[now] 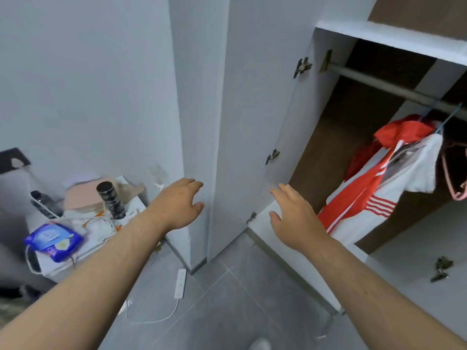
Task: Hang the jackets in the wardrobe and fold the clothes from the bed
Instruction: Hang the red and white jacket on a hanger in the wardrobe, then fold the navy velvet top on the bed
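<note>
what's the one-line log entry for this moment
left hand: open, empty | right hand: open, empty | wardrobe door: open | red-white jacket: hung on rail

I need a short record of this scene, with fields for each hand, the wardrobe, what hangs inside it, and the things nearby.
left hand: open, holds nothing, near the door's edge
right hand: open, holds nothing
wardrobe door: swung open
rail: red and white jacket hangs from it
pink hanger: right of the jacket, partly cut off
side table: black bottle, blue packet
floor: white power strip
</note>
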### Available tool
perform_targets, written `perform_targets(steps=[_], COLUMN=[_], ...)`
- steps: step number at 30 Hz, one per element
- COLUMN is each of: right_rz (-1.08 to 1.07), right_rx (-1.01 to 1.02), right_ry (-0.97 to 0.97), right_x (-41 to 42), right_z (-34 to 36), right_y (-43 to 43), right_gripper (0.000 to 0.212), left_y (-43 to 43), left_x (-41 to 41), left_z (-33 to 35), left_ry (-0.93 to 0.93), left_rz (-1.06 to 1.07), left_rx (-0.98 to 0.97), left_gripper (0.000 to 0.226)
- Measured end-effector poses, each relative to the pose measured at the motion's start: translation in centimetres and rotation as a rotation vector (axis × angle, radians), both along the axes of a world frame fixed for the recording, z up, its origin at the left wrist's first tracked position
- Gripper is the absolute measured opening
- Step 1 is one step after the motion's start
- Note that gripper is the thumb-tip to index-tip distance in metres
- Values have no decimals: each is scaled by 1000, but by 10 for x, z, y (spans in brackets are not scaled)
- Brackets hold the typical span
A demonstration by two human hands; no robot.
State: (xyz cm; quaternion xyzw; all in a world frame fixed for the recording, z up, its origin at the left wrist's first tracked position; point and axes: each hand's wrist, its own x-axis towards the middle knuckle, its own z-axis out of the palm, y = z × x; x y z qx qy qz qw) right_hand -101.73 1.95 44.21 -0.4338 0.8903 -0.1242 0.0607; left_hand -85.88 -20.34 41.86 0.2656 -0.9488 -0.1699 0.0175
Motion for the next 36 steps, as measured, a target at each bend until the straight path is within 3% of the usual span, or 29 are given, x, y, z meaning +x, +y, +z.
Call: perform_targets(steps=[5, 13, 18, 26, 32, 36], right_rz=[142, 444, 669, 920, 1128, 1256], right_rx=[4, -40, -45, 18, 43, 68], right_ry=[-29, -27, -68, -181, -167, -157], right_x=[63, 140, 196, 294, 378, 434], right_z=[-6, 8, -4, -47, -43, -39], right_y=[-28, -80, -82, -63, -64, -75], right_gripper=[55, 61, 57, 53, 48, 42], left_y=[-6, -2, 59, 185, 243, 260], left_x=[97, 269, 357, 462, 538, 589], left_z=[-8, 6, -3, -39, -31, -34], left_ry=[-7, 14, -13, -73, 18, 55], left_rz=[142, 577, 838, 1126, 1373, 1467], left_rx=[17, 11, 94, 229, 224, 220], left_gripper=[57, 50, 37, 46, 6, 41])
